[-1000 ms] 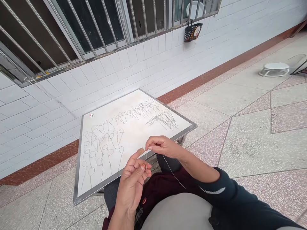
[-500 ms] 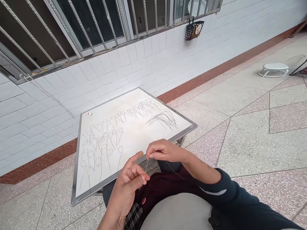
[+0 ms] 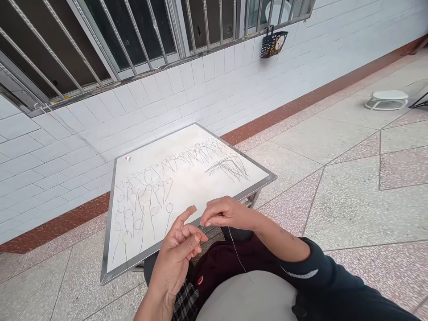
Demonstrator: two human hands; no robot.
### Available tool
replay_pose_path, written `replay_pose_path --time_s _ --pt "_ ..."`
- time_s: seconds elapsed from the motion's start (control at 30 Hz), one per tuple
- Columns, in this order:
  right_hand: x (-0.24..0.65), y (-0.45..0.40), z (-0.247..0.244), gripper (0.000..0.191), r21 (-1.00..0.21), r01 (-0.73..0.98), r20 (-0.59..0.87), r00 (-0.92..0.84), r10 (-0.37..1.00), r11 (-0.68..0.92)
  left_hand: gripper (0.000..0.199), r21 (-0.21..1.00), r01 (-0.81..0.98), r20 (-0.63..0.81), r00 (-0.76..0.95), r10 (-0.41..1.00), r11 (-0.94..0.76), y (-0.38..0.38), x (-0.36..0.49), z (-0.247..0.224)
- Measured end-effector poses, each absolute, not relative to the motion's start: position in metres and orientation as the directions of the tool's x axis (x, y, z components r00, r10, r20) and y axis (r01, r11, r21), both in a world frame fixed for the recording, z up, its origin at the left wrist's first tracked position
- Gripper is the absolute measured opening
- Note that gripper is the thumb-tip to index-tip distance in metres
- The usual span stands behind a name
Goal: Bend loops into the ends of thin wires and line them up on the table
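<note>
A thin wire runs between my two hands at the table's near edge, and its loose tail hangs down from the right one over my lap. My left hand pinches it between thumb and fingertips, the index finger raised and wearing a tan wrap at its tip. My right hand grips it close by, fingers pressed together. On the white table lie several looped wires with long tails, in rows on the left and along the middle. A heap of unlooped wires rests at the right.
A small red and white object sits at the table's far left corner. Behind it rise a white tiled wall and a barred window. A dark bag hangs from the bars. A white stool stands on the floor at right.
My hands have drawn closer together, leaving a shorter stretch of wire between them. The wire's tail now hangs lower across my lap. The view has shifted slightly.
</note>
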State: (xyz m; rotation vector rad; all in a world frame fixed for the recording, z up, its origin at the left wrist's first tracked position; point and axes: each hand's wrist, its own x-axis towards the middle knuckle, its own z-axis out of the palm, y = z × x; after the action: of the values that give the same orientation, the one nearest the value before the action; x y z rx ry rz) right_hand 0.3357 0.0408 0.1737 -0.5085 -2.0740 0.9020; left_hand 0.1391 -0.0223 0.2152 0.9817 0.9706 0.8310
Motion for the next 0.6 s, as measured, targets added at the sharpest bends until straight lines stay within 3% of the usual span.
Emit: replay_pose_path --time_s 0.33,0.6 --pt "0.341 0.042 0.175 0.018 -0.702 0.000 0.514 -0.692 0.507 0.712 0.059 0.935 0.059 -0.342 0.415 0.843 0.350 -0.022 0.123 0.210" --pt "0.333 0.040 0.170 0.020 -0.707 0.035 0.507 -0.671 0.541 0.706 0.060 0.938 -0.047 -0.290 0.439 0.851 0.344 -0.022 0.137 0.206"
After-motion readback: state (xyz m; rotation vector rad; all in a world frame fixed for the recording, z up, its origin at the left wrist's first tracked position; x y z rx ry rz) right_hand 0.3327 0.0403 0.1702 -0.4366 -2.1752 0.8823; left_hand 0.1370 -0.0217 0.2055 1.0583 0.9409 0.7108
